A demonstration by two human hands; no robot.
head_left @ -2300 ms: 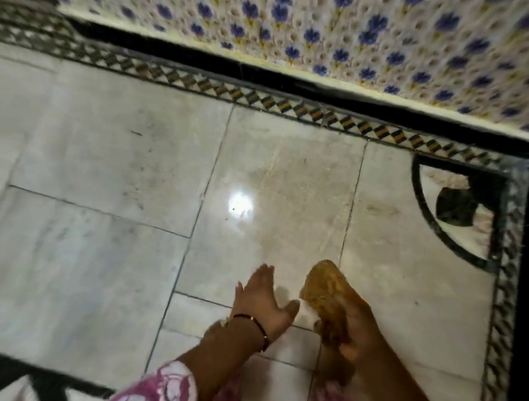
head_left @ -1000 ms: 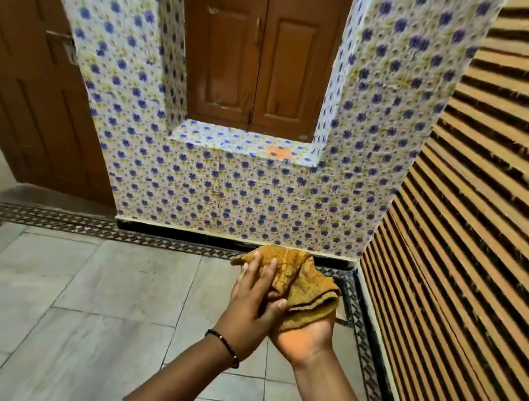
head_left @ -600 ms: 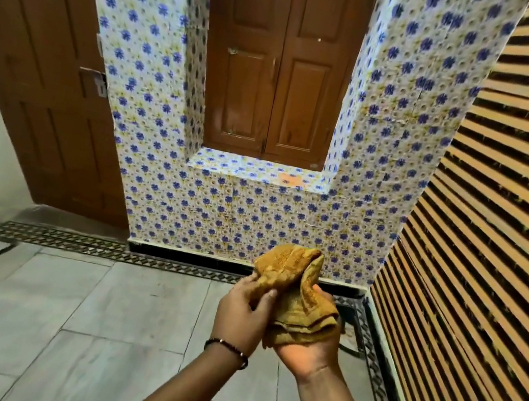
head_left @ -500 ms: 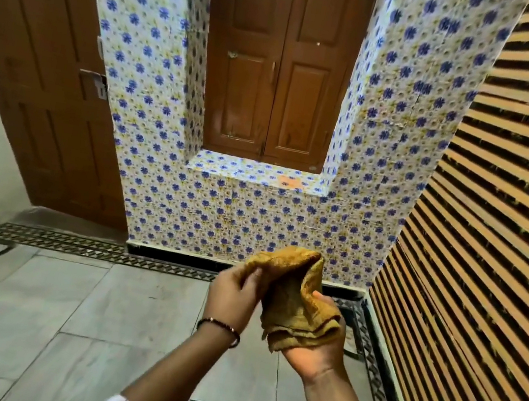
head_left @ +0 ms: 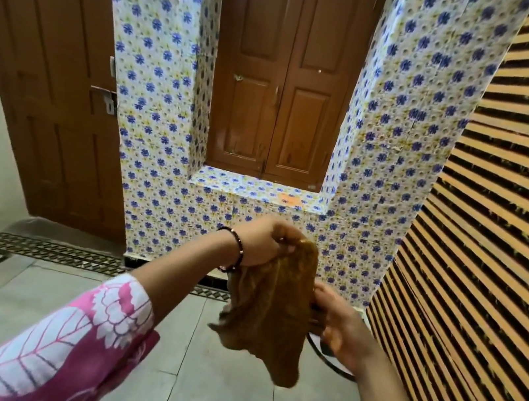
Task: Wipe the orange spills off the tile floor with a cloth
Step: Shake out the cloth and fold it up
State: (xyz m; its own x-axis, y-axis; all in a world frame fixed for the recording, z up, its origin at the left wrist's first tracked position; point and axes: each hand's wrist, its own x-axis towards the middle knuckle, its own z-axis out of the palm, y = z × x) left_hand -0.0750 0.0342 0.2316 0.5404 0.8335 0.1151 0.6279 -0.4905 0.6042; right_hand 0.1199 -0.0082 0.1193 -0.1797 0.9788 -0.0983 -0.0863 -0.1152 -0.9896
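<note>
Both hands hold the cloth above the floor: left hand pinching its top, right hand gripping its side.

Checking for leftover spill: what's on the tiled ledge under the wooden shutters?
An orange patch sits on the ledge, right of centre. The rest of the ledge looks bare. Nothing covers it.

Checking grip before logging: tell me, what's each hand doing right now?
Left hand: closed, pinching the top of the cloth.
Right hand: gripping the cloth's side edge.
</note>
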